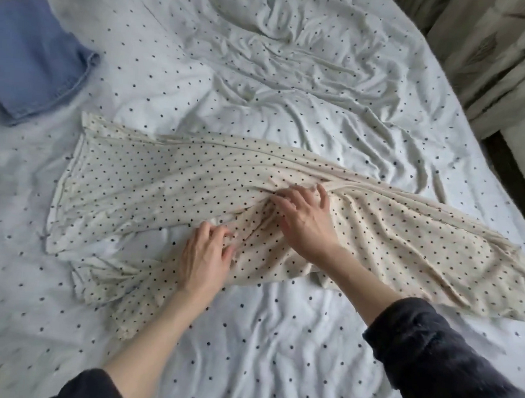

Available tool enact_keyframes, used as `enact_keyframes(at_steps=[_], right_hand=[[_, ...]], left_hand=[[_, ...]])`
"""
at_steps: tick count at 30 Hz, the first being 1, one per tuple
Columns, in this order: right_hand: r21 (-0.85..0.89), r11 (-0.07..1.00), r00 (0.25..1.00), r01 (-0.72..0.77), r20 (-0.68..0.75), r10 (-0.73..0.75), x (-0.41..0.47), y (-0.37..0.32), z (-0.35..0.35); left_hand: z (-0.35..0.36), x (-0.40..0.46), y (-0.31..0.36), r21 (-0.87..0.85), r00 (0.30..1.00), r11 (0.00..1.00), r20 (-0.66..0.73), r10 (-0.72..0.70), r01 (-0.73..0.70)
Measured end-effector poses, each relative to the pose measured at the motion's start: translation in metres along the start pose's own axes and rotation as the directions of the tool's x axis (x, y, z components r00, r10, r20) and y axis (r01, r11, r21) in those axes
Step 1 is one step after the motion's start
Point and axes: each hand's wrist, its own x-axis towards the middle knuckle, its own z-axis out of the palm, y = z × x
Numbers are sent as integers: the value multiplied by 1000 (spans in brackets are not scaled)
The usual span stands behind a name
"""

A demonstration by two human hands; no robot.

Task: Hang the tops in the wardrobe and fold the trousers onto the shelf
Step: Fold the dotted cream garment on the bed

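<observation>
Cream trousers with small dark dots [170, 181] lie spread across the bed, legs running to the left and the waist end to the right. My left hand [204, 256] rests on the crotch area near the front edge, fingers curled into the fabric. My right hand [303, 219] lies flat on the cloth just to the right, fingers spread and pressing down. A pair of folded blue jeans [33, 55] sits at the far left of the bed.
The bed is covered by a rumpled white sheet with dark dots [294, 62], heavily creased at the back. Pale curtains [497, 53] hang at the right, beyond the bed's edge. A dark floor strip [514, 183] runs along the right side.
</observation>
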Motion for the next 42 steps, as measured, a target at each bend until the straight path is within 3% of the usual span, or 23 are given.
enact_keyframes(at_steps=[6, 12, 20, 23, 28, 31, 34, 37, 42], right_hand=[[-93, 995, 999, 32, 14, -31, 14, -44, 3], [0, 997, 997, 74, -27, -74, 14, -73, 1], [-95, 984, 980, 148, 145, -134, 10, -100, 17], [-40, 986, 983, 164, 94, -160, 19, -112, 19], [54, 998, 998, 34, 42, -37, 47, -122, 2], [81, 997, 1000, -1, 0, 1, 62, -121, -8], [111, 990, 996, -85, -19, 87, 81, -121, -14], [137, 971, 979, -198, -16, 202, 102, -124, -16], [139, 945, 955, -295, 28, 294, 135, -130, -9]], left_hand=[[-10, -19, -24, -44, 996, 999, 92, -6, 10], [-12, -26, -26, -4, 991, 998, 122, 55, -55], [-42, -24, -64, -81, 969, 988, 221, -115, 135], [-72, -5, -76, -105, 946, 980, 296, -132, 169], [-108, 13, -111, 42, 910, 978, 359, -208, 207], [-122, 14, -136, 128, 897, 955, 328, -295, 267], [-142, 25, -157, 185, 920, 936, 206, -333, 298], [-160, 45, -168, 166, 932, 929, 97, -350, 331], [-182, 90, -186, 100, 930, 927, 30, -367, 362]])
